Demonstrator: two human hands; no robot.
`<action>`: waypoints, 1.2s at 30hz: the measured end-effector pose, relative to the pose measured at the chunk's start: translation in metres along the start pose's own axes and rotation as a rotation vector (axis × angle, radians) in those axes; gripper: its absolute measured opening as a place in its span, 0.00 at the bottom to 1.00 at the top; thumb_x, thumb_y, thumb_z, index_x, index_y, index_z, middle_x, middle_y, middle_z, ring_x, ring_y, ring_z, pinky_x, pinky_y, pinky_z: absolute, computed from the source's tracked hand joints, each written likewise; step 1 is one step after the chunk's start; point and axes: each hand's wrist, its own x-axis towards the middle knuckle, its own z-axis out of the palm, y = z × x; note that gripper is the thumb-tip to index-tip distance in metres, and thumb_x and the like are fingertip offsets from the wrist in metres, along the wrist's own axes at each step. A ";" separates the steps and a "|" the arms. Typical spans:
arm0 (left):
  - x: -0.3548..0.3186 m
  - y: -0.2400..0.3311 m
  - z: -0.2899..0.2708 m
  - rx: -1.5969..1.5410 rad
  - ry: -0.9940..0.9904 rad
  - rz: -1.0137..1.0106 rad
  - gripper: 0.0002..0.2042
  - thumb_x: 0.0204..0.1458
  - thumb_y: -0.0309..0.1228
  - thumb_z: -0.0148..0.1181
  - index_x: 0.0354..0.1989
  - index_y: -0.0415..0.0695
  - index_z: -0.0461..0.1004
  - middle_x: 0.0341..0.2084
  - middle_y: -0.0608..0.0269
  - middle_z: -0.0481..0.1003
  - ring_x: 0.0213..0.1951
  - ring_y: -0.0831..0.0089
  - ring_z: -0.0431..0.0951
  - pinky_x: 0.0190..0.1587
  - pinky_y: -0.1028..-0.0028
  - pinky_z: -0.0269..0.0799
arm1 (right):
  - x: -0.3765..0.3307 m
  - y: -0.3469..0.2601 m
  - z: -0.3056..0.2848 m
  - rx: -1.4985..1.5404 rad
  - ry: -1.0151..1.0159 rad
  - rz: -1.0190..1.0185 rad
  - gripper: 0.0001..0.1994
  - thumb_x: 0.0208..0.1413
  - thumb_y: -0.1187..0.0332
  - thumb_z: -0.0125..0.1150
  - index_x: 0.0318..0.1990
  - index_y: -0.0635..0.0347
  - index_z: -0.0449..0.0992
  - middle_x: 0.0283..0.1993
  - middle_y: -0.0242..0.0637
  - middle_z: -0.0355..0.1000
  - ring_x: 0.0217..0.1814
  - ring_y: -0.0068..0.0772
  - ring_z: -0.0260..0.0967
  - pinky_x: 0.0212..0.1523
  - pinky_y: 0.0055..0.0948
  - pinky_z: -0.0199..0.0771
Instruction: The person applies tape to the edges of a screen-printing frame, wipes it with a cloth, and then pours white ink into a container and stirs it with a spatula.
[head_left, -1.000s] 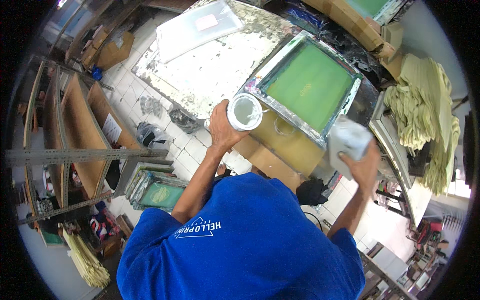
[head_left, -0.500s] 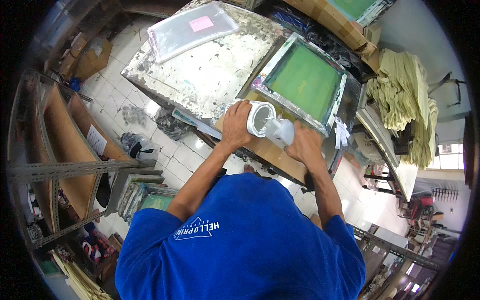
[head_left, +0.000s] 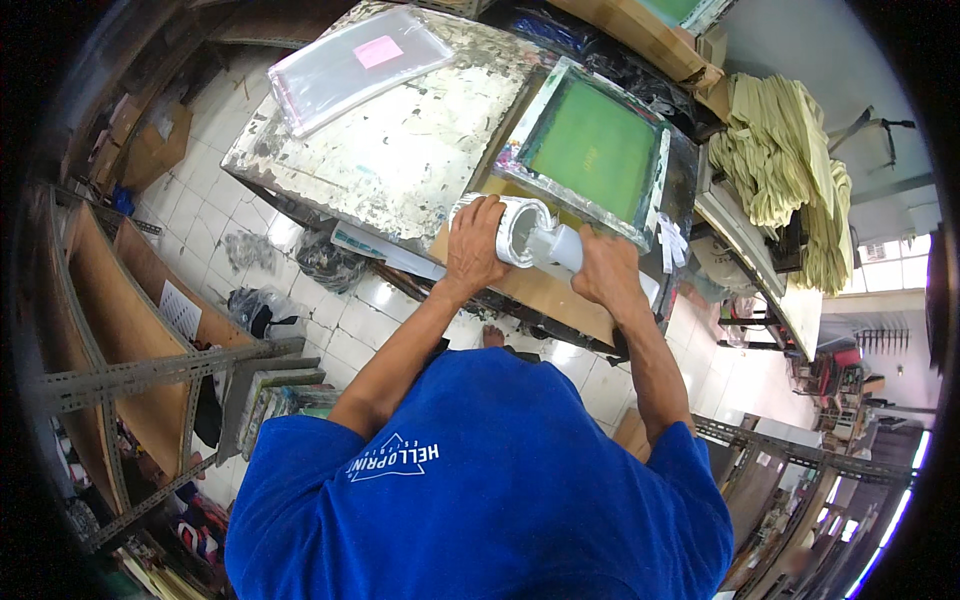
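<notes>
My left hand (head_left: pixel 475 248) is wrapped round a white tub (head_left: pixel 520 226), which lies tipped on its side with its mouth facing right. Whitish smears coat the inside of the tub. My right hand (head_left: pixel 608 268) grips a smaller white plastic vessel (head_left: pixel 562 249), bottle-like in shape, its end at the tub's mouth. Its exact kind is unclear, and my fingers hide part of it. Both are over the near edge of the table, above a brown board (head_left: pixel 550 300). Just beyond my right hand lies a screen-printing frame (head_left: pixel 596 150) with green mesh.
A paint-spotted white tabletop (head_left: pixel 400 130) spreads to the left, bearing a clear plastic sheet (head_left: pixel 350 75) with a pink note. Pale yellow cloths (head_left: pixel 780 150) are piled at the right. Metal shelving (head_left: pixel 130 370) stands on the left, and plastic bags (head_left: pixel 265 310) lie on the tiled floor.
The smaller white vessel in my right hand has turned more level, its end still at the tub's mouth. My left hand keeps its grip. The view has shifted slightly.
</notes>
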 end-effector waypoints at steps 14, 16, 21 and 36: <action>0.000 -0.002 -0.003 -0.039 0.034 0.007 0.43 0.29 0.37 0.78 0.58 0.41 0.63 0.56 0.48 0.67 0.58 0.47 0.67 0.60 0.52 0.61 | 0.003 -0.006 -0.006 -0.046 0.008 -0.041 0.17 0.33 0.75 0.63 0.36 0.67 0.74 0.30 0.54 0.78 0.33 0.56 0.78 0.36 0.46 0.78; 0.001 -0.004 -0.003 -0.011 0.048 0.034 0.44 0.31 0.38 0.79 0.60 0.42 0.61 0.55 0.48 0.68 0.57 0.47 0.68 0.58 0.53 0.63 | 0.004 -0.005 -0.006 -0.041 0.005 -0.042 0.17 0.33 0.75 0.63 0.36 0.67 0.74 0.29 0.54 0.77 0.33 0.56 0.78 0.36 0.46 0.78; 0.002 -0.003 -0.003 -0.037 0.048 -0.007 0.43 0.30 0.38 0.78 0.58 0.41 0.63 0.55 0.48 0.68 0.58 0.47 0.67 0.60 0.53 0.62 | 0.006 -0.002 -0.004 -0.031 0.022 -0.064 0.18 0.33 0.75 0.61 0.37 0.67 0.74 0.27 0.54 0.76 0.32 0.55 0.77 0.36 0.47 0.77; 0.001 0.004 -0.006 -0.023 0.105 -0.083 0.44 0.30 0.40 0.79 0.58 0.40 0.63 0.53 0.46 0.69 0.56 0.46 0.69 0.57 0.52 0.65 | 0.014 0.004 -0.008 0.031 0.005 -0.119 0.17 0.33 0.74 0.61 0.37 0.68 0.73 0.29 0.56 0.76 0.33 0.58 0.77 0.37 0.49 0.76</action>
